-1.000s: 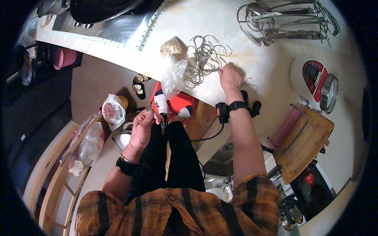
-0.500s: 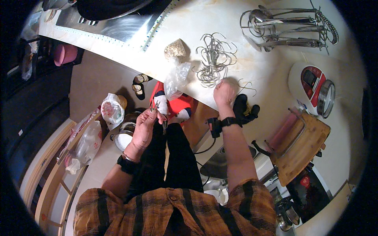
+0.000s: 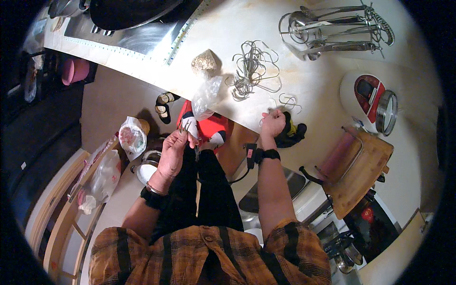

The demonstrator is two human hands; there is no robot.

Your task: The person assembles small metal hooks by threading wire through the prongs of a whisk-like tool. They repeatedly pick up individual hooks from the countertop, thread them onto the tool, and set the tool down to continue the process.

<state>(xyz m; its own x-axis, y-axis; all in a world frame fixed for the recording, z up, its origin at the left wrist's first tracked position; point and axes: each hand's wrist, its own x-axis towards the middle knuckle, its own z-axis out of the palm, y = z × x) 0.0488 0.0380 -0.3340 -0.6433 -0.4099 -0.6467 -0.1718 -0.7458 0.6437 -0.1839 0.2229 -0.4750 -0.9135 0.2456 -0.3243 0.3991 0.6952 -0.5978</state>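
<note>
My left hand [image 3: 174, 152] is closed around several thin metal hooks [image 3: 187, 126], their bent tips sticking out above the fingers and their ends hanging below. At the counter's front edge, my right hand [image 3: 272, 123] has its fingers pinched together; a thin piece of wire, which looks like one metal hook, shows beside them. Beyond it lies a tangled pile of metal hooks [image 3: 254, 69] on the light countertop [image 3: 313, 85]. A loose S-shaped hook pair [image 3: 289, 101] rests just past my right hand. Black and yellow gloves or cloth [image 3: 292, 133] lie partly behind that hand.
A clear plastic bag [image 3: 207, 97] with a pale lump [image 3: 203, 62] hangs over the counter edge. Utensils on a metal rack [image 3: 337, 33], a red and white appliance [image 3: 363, 97] and a wooden board [image 3: 365, 175] stand right. A cooktop [image 3: 137, 40] with a black pan lies far left.
My right hand has drawn back from the pile toward the counter's edge. The pile has spread out and shifted slightly. My left hand stays nearly still with its hooks.
</note>
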